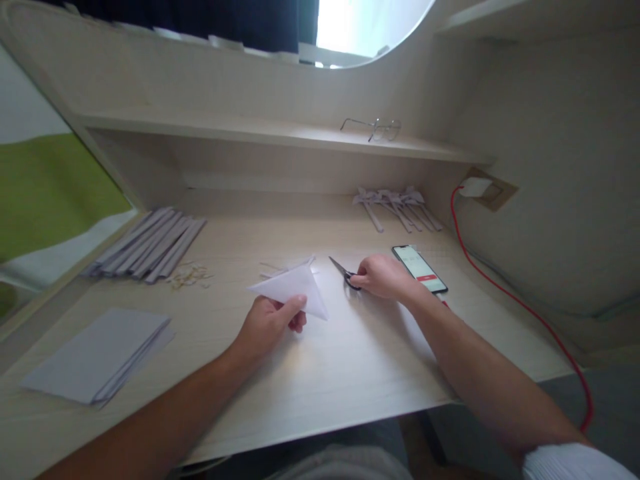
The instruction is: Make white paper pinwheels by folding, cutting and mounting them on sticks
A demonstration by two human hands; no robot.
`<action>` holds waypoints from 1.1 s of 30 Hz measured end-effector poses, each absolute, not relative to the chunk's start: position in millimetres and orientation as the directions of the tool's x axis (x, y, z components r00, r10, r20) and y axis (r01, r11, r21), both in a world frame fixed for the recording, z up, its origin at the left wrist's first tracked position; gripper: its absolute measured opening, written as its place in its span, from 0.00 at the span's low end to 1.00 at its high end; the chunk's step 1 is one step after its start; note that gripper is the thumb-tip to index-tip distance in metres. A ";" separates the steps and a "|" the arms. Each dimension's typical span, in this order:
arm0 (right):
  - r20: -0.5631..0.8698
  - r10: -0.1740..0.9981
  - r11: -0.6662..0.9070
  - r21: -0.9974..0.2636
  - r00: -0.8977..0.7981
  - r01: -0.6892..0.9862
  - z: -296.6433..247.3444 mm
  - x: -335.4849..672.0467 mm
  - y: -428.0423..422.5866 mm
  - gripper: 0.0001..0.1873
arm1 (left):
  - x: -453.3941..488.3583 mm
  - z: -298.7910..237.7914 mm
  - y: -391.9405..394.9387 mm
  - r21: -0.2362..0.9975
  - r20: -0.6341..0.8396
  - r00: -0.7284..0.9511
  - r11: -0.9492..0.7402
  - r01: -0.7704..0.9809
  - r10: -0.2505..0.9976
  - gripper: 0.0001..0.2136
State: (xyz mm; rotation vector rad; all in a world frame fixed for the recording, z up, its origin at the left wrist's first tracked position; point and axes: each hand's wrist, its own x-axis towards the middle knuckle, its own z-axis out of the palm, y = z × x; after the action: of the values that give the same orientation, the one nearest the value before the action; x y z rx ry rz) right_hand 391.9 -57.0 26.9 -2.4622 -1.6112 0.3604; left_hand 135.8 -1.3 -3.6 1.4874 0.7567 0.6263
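Note:
A white sheet of paper folded into a triangle (293, 288) is pinched between the thumb and fingers of my left hand (277, 317), just above the desk. My right hand (383, 277) has its fingers closed on the dark handles of a pair of scissors (345, 272); the blades point away to the upper left. Part of the handles is hidden by the fingers. Behind the folded paper, some thin pale strips (273, 269) lie on the desk, partly covered by it.
Rolled paper sticks (150, 243) and small yellowish pieces (191, 275) lie at the left, with a paper stack (100, 353) nearer. Paper pinwheels (395, 203) on sticks lie back right. A phone (420, 269) is beside my right hand. Glasses (384, 130) rest on the shelf; a red cable (495, 283) hangs right.

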 end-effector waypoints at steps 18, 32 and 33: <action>-0.036 0.947 -0.107 -0.972 0.320 0.207 11.6 407.7 -63.1 0.18 | 131.9 -4.4 15.7 0.999 0.000 0.520 0.018 -0.029 0.854 0.15; -0.162 0.971 -0.199 -0.139 0.175 0.970 27.5 295.0 -74.4 0.18 | 126.0 -7.3 42.3 0.992 0.122 0.281 -0.129 0.006 0.952 0.16; -0.186 0.965 -0.208 -0.123 0.183 0.970 27.8 295.5 -75.5 0.16 | 125.6 -7.7 41.9 0.990 0.127 0.284 -0.137 0.015 0.950 0.16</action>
State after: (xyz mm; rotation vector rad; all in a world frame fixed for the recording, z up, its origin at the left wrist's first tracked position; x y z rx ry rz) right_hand 295.5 -75.5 27.8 -2.4338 -1.9917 0.3529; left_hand 125.6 41.9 -7.7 1.4536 0.9525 1.0703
